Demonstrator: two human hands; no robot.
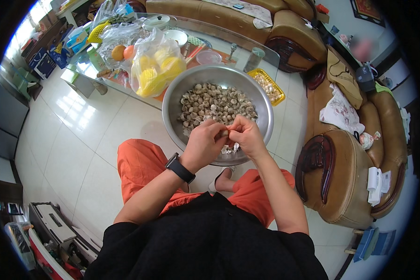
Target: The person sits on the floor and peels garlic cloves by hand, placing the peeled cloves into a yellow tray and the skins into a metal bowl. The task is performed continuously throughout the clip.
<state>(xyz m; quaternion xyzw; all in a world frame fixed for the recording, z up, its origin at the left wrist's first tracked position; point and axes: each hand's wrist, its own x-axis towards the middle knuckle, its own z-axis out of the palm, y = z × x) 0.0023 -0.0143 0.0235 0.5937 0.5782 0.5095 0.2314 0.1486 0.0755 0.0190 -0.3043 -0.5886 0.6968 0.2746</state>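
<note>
A large stainless steel basin [169, 105] stands before me on the glass table's near side, between it and my knees. Many small round brownish bulbs [213, 101], garlic by their look, fill its bottom. Over the basin's near rim, my left hand [204, 141] holds one small bulb [225, 133] between thumb and fingers. My right hand [245, 136] meets it there, thumb and forefinger pinched at the bulb; whether it grips skin or the bulb itself is hidden. White papery skins [230, 149] lie in the basin below my hands.
Behind the basin is a glass coffee table [227, 35] bearing bagged yellow-netted fruit [157, 70], an orange [118, 53] and dishes. A yellow basket [282, 93] of pale peeled pieces sits right of the basin. A brown leather sofa [343, 175] stands to my right.
</note>
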